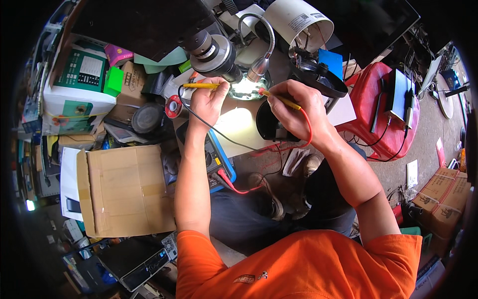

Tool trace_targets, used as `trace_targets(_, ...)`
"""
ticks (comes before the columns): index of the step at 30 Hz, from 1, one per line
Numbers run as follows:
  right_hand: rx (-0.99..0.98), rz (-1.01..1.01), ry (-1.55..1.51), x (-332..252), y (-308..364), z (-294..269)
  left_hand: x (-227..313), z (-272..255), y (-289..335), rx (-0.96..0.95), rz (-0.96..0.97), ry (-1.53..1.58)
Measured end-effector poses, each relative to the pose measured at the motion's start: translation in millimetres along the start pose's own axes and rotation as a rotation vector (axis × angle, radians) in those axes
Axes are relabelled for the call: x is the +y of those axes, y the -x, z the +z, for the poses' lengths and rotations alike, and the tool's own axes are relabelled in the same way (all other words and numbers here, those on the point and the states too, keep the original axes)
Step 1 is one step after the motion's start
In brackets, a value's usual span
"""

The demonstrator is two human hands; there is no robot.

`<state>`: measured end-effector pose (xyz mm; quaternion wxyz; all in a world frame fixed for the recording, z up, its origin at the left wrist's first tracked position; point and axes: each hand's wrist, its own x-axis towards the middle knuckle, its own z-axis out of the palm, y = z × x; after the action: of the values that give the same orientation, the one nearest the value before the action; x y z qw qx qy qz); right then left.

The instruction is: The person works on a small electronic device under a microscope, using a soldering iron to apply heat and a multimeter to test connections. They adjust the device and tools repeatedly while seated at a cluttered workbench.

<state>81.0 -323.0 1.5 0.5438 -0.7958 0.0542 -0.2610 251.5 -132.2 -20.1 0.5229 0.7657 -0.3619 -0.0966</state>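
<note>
My left hand (208, 103) pinches a yellow test probe (195, 85) with a black lead, left of a brightly lit round part (244, 92). From the right, my right hand (300, 107) grips a yellow-and-red test probe (285, 101), its red end pointing at the same part. Glare hides whether either tip touches it. A blue-edged multimeter (225, 167) lies partly behind my left forearm, with a red lead plugged in. The head of a gooseneck lamp (260, 69) hangs just above the lit part, beside a microscope (216, 57). Below my right hand sits a black bowl-shaped part (266, 122).
A white cylindrical housing (298, 25) and a black round base (321, 74) with wires stand at the back right. A flattened cardboard box (129, 189) lies left of my left arm. A red stool (366, 109) carries a boxy device (398, 94). A solder spool (173, 106) sits nearby.
</note>
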Motion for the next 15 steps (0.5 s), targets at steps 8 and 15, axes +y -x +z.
trace_targets(8,-0.005,-0.018,0.018,1.1,0.2,-0.1,0.2,-0.5,-0.1,0.002,0.000,-0.040)
trace_targets(15,0.023,-0.035,-0.101,4.6,0.0,6.3,-2.2,0.9,0.0,0.016,0.006,-0.027)
